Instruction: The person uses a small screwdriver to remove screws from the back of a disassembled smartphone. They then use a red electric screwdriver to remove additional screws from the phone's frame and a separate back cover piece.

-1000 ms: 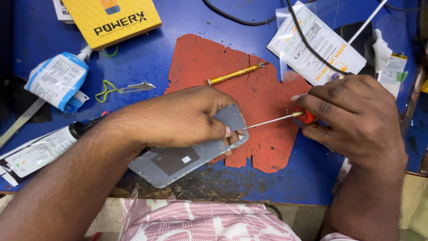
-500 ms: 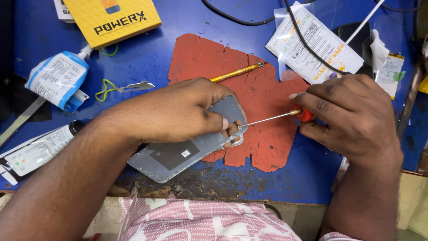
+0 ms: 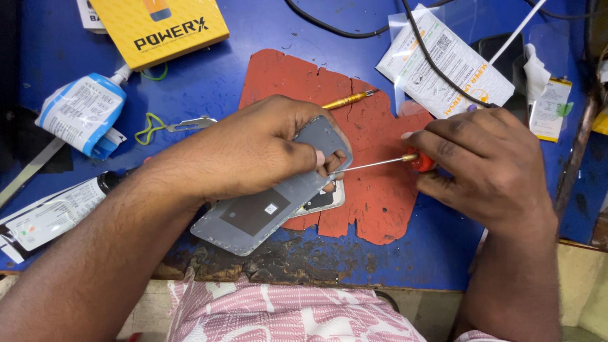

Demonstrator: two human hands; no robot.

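— What's moved?
— My left hand (image 3: 253, 152) tilted the grey phone (image 3: 266, 202) slightly on the red mat (image 3: 373, 202).
— Your right?
— My right hand (image 3: 487, 164) is gripping the screwdriver (image 3: 380, 164); keep its tip square, press lightly.

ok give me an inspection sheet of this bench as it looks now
surface: blue worktop, worn at the near edge, with a cracked red mat.
job's things: grey phone back cover over a phone; red-handled screwdriver, tip at the cover's edge.
clutter: yellow box, brass-coloured screwdriver, white sachet, tube, clear packet, metal tool with a green loop.
grippers: left hand holds the cover; right hand grips the screwdriver.
cables: black cable across the packet.
surroundings: pink striped garment.
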